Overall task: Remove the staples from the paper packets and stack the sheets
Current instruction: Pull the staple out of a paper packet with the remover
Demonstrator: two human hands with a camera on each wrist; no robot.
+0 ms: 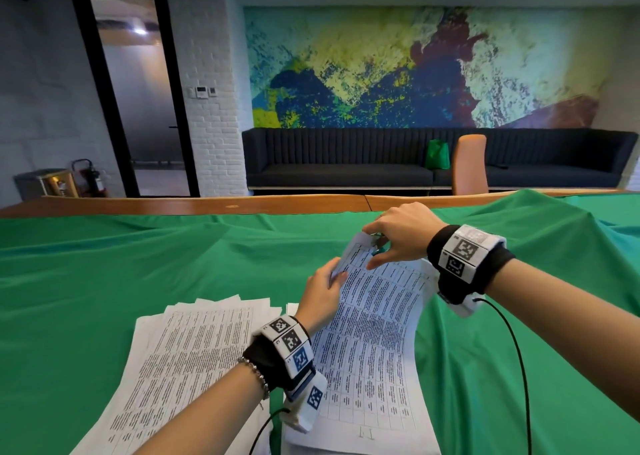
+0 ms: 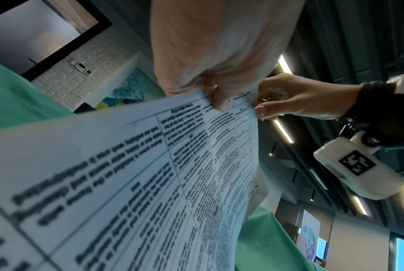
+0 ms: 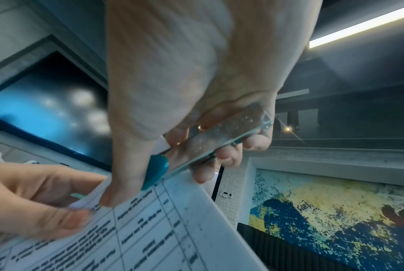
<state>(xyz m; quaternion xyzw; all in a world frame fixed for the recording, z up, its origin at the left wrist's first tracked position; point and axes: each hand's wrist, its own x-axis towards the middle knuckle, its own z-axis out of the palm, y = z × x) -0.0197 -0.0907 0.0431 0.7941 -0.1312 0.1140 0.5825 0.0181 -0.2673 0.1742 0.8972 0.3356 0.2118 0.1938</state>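
- Wooden table (image 1: 207,206), bare strip visible along far edge, mid-frame.
- Green cloth (image 1: 104,267) covers the table, wrinkled, bunched higher at right of frame.
- Loose stack of printed sheets (image 1: 180,357) lies on the cloth, lower left, edges uneven.
- Second pile of printed sheets (image 1: 374,402) just beside it, lower centre; its far end is lifted off the cloth.

The packet (image 1: 377,302) is thin matt white paper with black print. At 12 o'clock of it, the staple remover (image 3: 221,144) shows shiny metal and glossy teal plastic. The cloth (image 1: 138,264) is smooth green fabric, wrinkled; the table edge (image 1: 207,205) is polished wood.
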